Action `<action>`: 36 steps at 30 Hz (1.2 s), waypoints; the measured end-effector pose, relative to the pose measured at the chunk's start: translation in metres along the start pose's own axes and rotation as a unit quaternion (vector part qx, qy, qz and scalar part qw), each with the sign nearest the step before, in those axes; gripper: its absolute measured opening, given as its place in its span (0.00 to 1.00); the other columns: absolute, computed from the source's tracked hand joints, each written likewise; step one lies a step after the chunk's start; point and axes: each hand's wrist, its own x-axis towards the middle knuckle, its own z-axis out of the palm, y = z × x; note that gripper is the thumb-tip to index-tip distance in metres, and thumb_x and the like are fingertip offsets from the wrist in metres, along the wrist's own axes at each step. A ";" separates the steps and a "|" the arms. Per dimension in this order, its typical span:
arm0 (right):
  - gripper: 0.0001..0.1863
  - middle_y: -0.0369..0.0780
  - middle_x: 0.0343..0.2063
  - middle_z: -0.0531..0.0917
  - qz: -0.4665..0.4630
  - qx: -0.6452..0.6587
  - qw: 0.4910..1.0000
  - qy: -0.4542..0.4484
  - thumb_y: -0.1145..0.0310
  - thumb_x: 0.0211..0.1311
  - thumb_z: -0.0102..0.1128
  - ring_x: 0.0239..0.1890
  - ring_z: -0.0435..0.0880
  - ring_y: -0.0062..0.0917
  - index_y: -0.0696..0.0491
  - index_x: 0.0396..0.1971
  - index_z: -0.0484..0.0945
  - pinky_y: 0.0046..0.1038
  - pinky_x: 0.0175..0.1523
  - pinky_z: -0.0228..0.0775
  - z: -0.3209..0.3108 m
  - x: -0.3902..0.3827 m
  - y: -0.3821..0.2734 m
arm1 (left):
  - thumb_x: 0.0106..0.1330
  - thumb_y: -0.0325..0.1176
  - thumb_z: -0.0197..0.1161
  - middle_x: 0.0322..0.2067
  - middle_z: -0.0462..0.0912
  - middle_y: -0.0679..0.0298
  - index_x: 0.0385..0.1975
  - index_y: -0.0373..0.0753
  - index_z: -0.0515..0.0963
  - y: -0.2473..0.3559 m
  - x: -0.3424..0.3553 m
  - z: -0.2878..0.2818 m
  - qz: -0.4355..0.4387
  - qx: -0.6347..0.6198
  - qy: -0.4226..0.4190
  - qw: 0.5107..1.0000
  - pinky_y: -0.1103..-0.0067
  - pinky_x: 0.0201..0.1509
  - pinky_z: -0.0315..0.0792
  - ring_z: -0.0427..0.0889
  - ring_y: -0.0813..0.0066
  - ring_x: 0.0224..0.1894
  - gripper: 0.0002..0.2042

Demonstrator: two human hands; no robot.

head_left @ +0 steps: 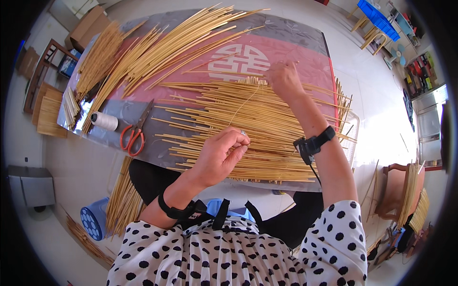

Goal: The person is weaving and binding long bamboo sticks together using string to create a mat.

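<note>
A mat of straw-coloured stalks (267, 112) lies side by side across the table in front of me. My left hand (222, 155), a ring on one finger, is closed over the mat's near part, pinching a thin pale thread (247, 101). That thread runs up over the stalks to a bound row at the mat's far edge. There my right hand (285, 81) is closed around a single stalk (224, 73) that sticks out to its left; its fingertips are partly hidden. Left of the mat lie orange-handled scissors (136, 131) and a white thread spool (104, 121).
Loose stalks (171, 45) cover the far left of the table (305, 45), next to a brushy bundle (99, 59). More stalks (125, 200) stand below the left edge beside a blue stool (94, 221). A wooden chair (393, 193) holding bundles is at the right.
</note>
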 end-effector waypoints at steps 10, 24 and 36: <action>0.03 0.33 0.22 0.78 0.014 -0.026 0.999 -0.023 0.68 0.52 0.57 0.33 0.78 0.27 0.47 0.23 0.80 0.34 0.45 0.62 -0.015 0.003 -0.005 | 0.61 0.20 0.55 0.35 0.78 0.59 0.33 0.33 0.71 0.002 0.001 -0.002 0.002 0.005 0.020 1.000 0.84 0.33 0.70 0.76 0.79 0.29 0.03; 0.10 0.36 0.24 0.80 0.191 0.380 0.900 -0.093 0.71 0.58 0.59 0.27 0.74 0.16 0.61 0.35 0.80 0.20 0.35 0.67 -0.221 -0.027 -0.080 | 0.56 0.19 0.59 0.27 0.74 0.57 0.32 0.33 0.72 0.068 -0.001 0.006 0.244 0.170 0.189 0.936 0.75 0.30 0.70 0.76 0.60 0.27 0.06; 0.11 0.33 0.24 0.78 0.271 0.560 0.777 -0.099 0.68 0.65 0.54 0.26 0.72 0.10 0.63 0.34 0.78 0.15 0.32 0.66 -0.217 -0.088 -0.106 | 0.61 0.22 0.57 0.20 0.77 0.58 0.33 0.32 0.72 0.085 -0.011 0.029 0.113 0.130 0.090 0.981 0.80 0.27 0.69 0.78 0.68 0.22 0.03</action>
